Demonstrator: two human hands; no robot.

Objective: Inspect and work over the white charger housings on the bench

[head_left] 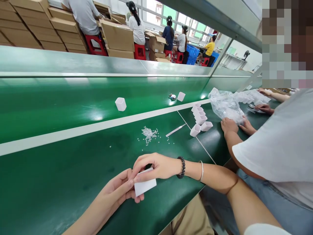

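A white square plastic housing is held low over the green table, close to my body. My left hand is closed around its left end, with fingers beneath it. From above, my right hand lies across the same housing, thumb and fingertips pinched together at that left end. Whether a small part sits between those fingertips is hidden. Just beyond my hands is a scattered pile of tiny clear pieces. Right of the pile lies a pair of slim tweezers.
Several white housings stand in a group at the right. On the green belt are another housing and a small circuit board. Beside a clear plastic bag, a co-worker's hands rest at the right.
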